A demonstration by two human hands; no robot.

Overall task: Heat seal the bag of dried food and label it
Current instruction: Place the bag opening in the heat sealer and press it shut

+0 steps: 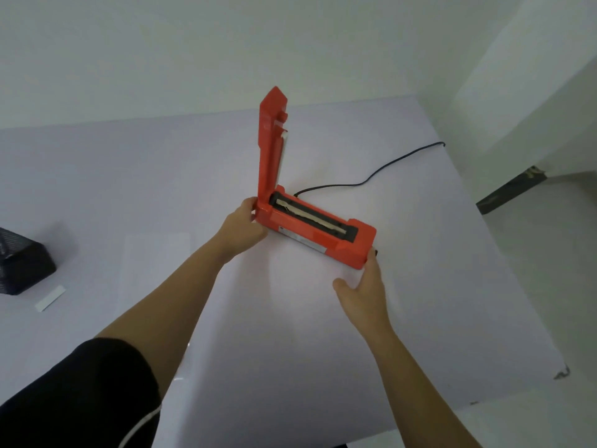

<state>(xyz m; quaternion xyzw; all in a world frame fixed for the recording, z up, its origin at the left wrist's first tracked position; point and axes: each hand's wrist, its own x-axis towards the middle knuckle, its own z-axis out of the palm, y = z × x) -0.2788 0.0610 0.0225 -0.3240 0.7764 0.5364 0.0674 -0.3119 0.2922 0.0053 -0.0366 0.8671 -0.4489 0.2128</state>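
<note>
An orange heat sealer point(318, 236) stands on the white table point(290, 350), its lid arm point(271, 140) raised upright and the sealing strip exposed. My left hand point(240, 226) grips the hinge end of the sealer's base. My right hand point(363, 286) holds the opposite end, fingers wrapped behind it and thumb spread in front. A clear plastic bag point(158, 263) lies flat on the table to the left, faint against the surface. A small white label strip point(50, 298) lies further left.
The sealer's black power cord point(371, 179) runs back right across the table. A black mesh container point(19, 263) sits at the left edge. The table's right edge drops to a pale floor with a dark doorstep piece point(510, 192).
</note>
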